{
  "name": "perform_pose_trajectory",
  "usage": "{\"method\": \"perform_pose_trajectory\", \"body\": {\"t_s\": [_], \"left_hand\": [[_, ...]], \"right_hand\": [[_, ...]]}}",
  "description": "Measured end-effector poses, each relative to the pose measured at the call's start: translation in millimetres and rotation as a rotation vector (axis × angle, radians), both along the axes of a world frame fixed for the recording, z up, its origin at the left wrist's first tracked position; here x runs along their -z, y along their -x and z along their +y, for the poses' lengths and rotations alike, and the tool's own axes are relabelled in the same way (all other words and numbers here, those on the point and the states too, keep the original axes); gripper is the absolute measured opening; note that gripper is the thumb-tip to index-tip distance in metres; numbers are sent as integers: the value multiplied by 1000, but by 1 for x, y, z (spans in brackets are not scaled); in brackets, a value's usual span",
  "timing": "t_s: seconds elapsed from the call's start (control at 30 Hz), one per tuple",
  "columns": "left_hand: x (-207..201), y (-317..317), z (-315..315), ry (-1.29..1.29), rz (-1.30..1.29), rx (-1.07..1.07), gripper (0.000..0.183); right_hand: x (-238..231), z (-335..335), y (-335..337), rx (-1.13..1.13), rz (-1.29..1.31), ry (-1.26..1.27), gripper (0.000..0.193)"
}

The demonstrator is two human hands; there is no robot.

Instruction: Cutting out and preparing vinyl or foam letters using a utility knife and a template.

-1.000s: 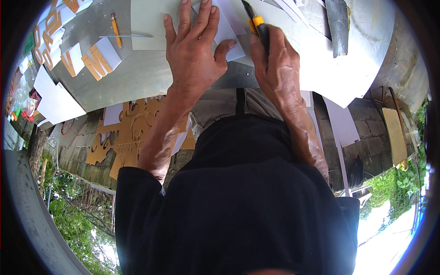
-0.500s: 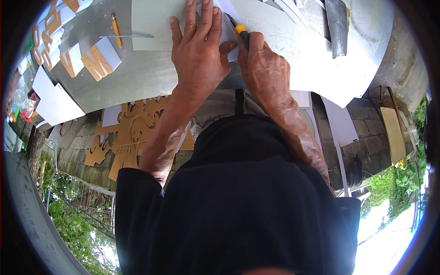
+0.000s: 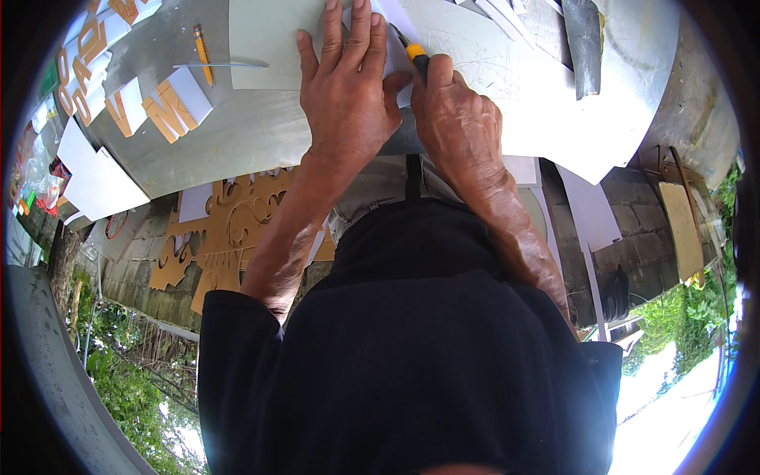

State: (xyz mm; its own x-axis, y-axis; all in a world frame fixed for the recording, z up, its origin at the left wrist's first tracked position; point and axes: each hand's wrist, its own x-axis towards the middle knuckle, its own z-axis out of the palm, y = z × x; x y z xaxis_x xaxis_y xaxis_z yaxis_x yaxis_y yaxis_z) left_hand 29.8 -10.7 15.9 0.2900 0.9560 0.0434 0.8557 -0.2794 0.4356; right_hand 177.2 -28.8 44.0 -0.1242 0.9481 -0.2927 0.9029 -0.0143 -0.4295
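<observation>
My right hand is closed round a yellow and black utility knife. Its blade points away from me and to the left, against a white sheet. Just left of the blade, my left hand lies flat with fingers stretched out, pressing on the white sheet and a pale grey-green sheet. The left thumb is spread toward the knife. Part of the white sheet is hidden beneath that hand. A large scratched white sheet lies beneath and beyond my right hand.
On the metal table at the left lie a pencil, a thin metal rod and several brown-and-white cut-out letters. A dark curved strip is at the far right. Brown cut-out board is on the ground below.
Hardly anything differs. The view has shifted very slightly; both hands and the knife keep nearly the same place.
</observation>
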Motion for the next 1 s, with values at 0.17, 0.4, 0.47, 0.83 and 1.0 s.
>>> {"method": "perform_pose_trajectory", "body": {"t_s": [0.17,0.4,0.47,0.83,1.0], "left_hand": [[-4,-2,-1,17,50,-6,68],[-2,-8,-4,25,33,-28,68],[-2,-8,-6,30,49,-28,66],[1,-11,-6,56,0,-53,67],[-3,-12,-5,84,-26,-62,69]], "right_hand": [[-10,6,3,-87,-86,39,18],[-17,9,4,-66,-74,143,15],[-19,7,6,-84,-83,128,22],[-23,5,5,-77,-101,183,19],[-26,2,3,-71,-105,199,16]]}}
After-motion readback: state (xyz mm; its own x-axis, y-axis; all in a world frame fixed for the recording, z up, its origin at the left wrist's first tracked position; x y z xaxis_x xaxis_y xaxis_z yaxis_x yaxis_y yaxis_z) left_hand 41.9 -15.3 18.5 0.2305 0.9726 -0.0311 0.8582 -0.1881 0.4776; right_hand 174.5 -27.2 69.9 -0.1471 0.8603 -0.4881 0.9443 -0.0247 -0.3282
